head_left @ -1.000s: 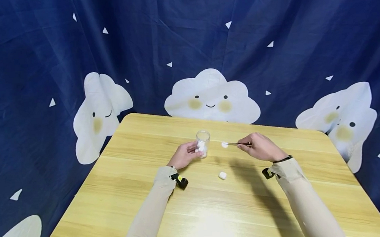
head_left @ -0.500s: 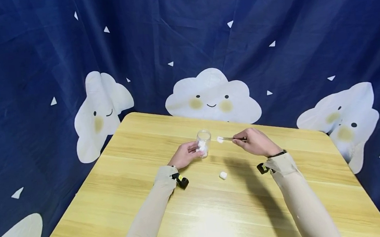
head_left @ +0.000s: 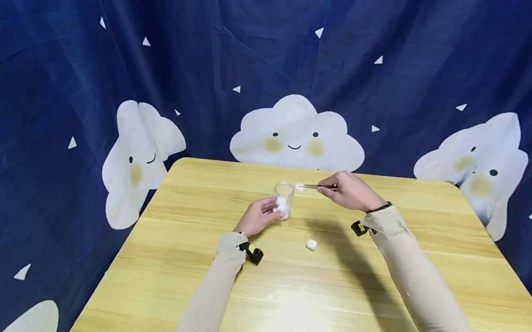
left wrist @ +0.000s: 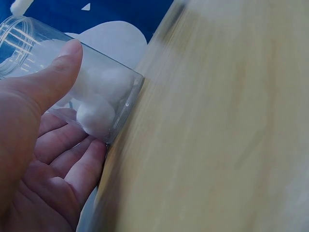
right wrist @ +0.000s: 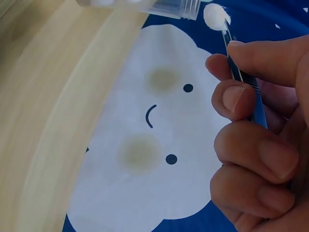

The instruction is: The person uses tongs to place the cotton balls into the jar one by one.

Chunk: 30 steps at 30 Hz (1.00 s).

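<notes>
My left hand [head_left: 256,217] holds a clear jar [head_left: 284,190] upright on the table, thumb on one side and fingers round the other. White cotton balls [left wrist: 96,113] fill its lower part, and its mouth has no lid on. My right hand [head_left: 351,191] pinches a pair of metal tweezers [right wrist: 234,65] between thumb and fingers. A single cotton ball [right wrist: 216,17] is caught in the tweezer tips, just right of the jar's rim and about level with it. Another cotton ball [head_left: 311,244] lies on the table in front of the jar.
The wooden table [head_left: 202,300] has rounded corners and a bright glare near its front. Behind it hangs a dark blue curtain [head_left: 198,60] printed with white clouds and small triangles. The right arm casts a long shadow on the tabletop.
My right hand has moved left and upward, bringing the tweezers and their cotton ball close to the jar's rim. The left hand and jar have stayed in place.
</notes>
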Motion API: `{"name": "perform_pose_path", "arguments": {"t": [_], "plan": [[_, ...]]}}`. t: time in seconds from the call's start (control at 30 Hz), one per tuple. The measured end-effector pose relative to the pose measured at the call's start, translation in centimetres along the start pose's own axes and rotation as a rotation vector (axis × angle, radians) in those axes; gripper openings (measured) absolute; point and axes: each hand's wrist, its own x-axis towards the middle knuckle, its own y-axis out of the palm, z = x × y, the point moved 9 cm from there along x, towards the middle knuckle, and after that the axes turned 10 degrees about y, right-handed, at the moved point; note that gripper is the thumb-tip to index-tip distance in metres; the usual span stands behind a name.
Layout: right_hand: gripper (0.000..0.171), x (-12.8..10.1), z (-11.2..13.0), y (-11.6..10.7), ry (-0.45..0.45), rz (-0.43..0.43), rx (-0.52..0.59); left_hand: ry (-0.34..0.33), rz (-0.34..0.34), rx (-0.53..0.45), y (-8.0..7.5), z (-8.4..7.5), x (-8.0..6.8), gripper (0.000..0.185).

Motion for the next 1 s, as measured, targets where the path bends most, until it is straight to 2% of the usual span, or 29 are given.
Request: {"name": "perform_pose_path", "arguments": {"t": [0.5, 0.67, 1.0], "plan": [[0.015, 1.6, 0.7, 1.1, -0.025, -0.009, 0.023, -0.008, -0.007, 0.010, -0.1, -0.1, 0.0, 0.062], [0.016, 2.0, 0.9, 1.8, -0.019, 0.005, 0.028, -0.006, -0.007, 0.009, -0.1, -0.4, -0.1, 0.061], [0.017, 2.4, 1.2, 2.7, -0.001, 0.019, 0.043, -0.006, 0.004, 0.015, -0.2, 0.0, 0.0, 0.065]]}}
